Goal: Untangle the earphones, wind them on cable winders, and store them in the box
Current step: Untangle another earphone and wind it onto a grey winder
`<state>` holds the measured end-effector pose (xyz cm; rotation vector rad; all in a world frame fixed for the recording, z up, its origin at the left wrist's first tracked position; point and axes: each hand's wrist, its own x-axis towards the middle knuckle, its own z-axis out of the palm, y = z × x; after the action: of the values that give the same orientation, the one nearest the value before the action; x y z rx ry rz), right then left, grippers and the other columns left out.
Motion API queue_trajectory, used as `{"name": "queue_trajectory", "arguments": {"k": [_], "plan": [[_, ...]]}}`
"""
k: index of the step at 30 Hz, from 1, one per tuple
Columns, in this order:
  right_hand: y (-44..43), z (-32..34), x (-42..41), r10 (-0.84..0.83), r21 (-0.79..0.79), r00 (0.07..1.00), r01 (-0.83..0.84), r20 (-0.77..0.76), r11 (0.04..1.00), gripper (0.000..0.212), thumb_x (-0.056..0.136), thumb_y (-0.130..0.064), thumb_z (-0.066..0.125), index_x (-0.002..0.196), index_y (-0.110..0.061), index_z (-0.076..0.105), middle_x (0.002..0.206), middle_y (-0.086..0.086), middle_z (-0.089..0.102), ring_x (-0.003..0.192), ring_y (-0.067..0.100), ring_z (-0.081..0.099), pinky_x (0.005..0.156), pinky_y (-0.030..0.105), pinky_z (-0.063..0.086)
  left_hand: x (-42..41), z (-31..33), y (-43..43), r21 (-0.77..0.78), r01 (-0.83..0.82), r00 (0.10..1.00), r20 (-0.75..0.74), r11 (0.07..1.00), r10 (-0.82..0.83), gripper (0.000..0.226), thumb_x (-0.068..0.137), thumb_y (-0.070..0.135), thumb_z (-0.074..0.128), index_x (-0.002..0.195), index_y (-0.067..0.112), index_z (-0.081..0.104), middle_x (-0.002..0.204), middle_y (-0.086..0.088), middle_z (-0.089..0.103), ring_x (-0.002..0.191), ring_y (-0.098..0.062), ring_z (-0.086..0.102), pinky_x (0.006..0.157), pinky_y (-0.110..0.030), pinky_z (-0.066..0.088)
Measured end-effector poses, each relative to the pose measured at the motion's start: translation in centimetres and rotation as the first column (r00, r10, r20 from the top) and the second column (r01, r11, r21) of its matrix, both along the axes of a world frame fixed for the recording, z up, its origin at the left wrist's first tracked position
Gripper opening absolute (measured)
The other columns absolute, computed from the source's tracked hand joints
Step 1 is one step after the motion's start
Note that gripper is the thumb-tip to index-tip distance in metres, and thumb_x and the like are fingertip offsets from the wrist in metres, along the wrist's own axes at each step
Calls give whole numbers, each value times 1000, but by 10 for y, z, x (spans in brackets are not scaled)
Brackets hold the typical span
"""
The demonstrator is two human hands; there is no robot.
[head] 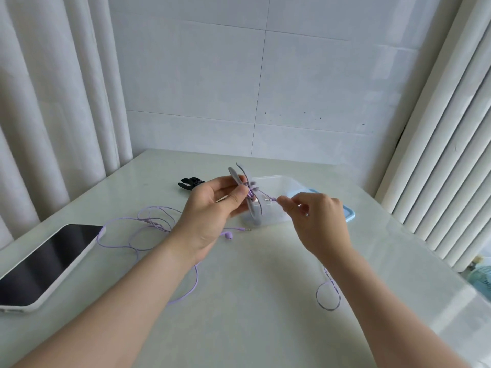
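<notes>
1. You held the grey cable winder (pixel 235 175) upright in your left hand (pixel 210 211), above the table and just in front of the clear box (pixel 281 183). Thumb and fingertips pinched its waist, apparently to trap the turns of purple cable (pixel 251 193) wound there.
2. Your right hand (pixel 318 216) pinched the cable's end beside the metal plug (pixel 269 200) between thumb and forefinger, the other fingers curled. The short run was pulled taut, seemingly to tuck in the last length.
3. A second pair of purple earphones (pixel 148 221) lay in loose loops on the table, between the phone (pixel 50 258) and your left wrist, not yet wound. A black winder (pixel 190 183) waited beyond your left hand, likely for them.
4. The box stood open, its pale-blue lid (pixel 349 215) at its right side; whether it held anything could not be told.
5. A cable loop (pixel 328 296) lay beside your right forearm; its set could not be told.
6. The pale, glossy table (pixel 252 328) stood against a white tiled wall (pixel 265 88), with pale curtains (pixel 53 102) on both sides.
</notes>
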<state>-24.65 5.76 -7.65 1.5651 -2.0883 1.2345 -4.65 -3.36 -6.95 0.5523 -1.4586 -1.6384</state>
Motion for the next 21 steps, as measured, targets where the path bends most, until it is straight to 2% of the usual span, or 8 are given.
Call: {"name": "queue_trajectory", "arguments": {"k": [3, 5, 6, 7, 10, 13, 17, 21], "plan": [[-1, 0, 8, 44, 105, 999, -43, -4, 993, 36, 97, -52, 66, 73, -25, 75, 44, -7, 45, 53, 17, 46, 56, 35, 42, -3, 1, -2, 44, -130, 990, -51, 991, 132, 23, 102, 23, 67, 120, 11, 73, 116, -7, 78, 111, -25, 74, 59, -34, 48], [1, 4, 19, 113, 226, 994, -108, -10, 968, 35, 95, -48, 68, 66, -30, 70, 45, -8, 43, 52, 17, 39, 56, 34, 40, -3, 1, -5, 70, -199, 977, -67, 977, 204, 22, 102, 23, 68, 119, 10, 73, 113, -5, 79, 109, -25, 75, 76, -45, 60], [3, 6, 24, 184, 275, 983, -179, 8, 944, 35, 95, -46, 70, 62, -32, 69, 46, -7, 40, 52, 17, 35, 53, 29, 34, -3, 0, -6, 79, -214, 974, -62, 974, 219, 21, 102, 23, 69, 117, 10, 73, 112, -5, 79, 107, -26, 76, 84, -56, 59], [6, 8, 30, 263, 309, 964, -265, 47, 913, 33, 94, -42, 72, 62, -34, 69, 46, -6, 35, 52, 16, 33, 50, 24, 28, -1, 0, -7, 88, -221, 972, -56, 971, 226, 19, 102, 23, 69, 115, 9, 72, 111, -6, 79, 102, -28, 78, 83, -63, 56], [12, 16, 44, 426, 321, 888, -460, 172, 828, 20, 93, -33, 76, 73, -29, 80, 48, -7, 26, 50, 14, 26, 50, 19, 24, 2, -3, -9, 77, -247, 969, -10, 966, 249, 14, 102, 19, 68, 108, 7, 72, 102, -9, 78, 89, -30, 77, 73, -64, 54], [17, 21, 47, 453, 217, 861, -499, 230, 839, 18, 90, -21, 76, 72, -21, 79, 50, -5, 27, 50, 12, 24, 50, 18, 23, 7, -5, -7, -89, -239, 959, 137, 967, 249, 11, 100, 15, 69, 111, 14, 72, 105, -4, 75, 88, -29, 75, 64, -51, 62], [15, 24, 41, 363, -54, 898, -361, 249, 931, 19, 86, -10, 73, 68, -15, 74, 48, -5, 36, 49, 11, 29, 51, 22, 28, 10, -7, -5, -299, -69, 943, 292, 952, 160, 20, 100, 13, 70, 116, 25, 72, 112, 2, 71, 64, -20, 67, 69, -45, 62], [9, 23, 31, 207, -244, 953, -152, 220, 958, 12, 87, -24, 80, 75, -23, 78, 53, -2, 49, 50, 9, 38, 59, 24, 33, 8, -4, 0, -324, 94, 946, 324, 941, 17, 22, 101, 14, 69, 118, 27, 74, 111, -3, 76, 84, -17, 71, 69, -26, 55]]}}
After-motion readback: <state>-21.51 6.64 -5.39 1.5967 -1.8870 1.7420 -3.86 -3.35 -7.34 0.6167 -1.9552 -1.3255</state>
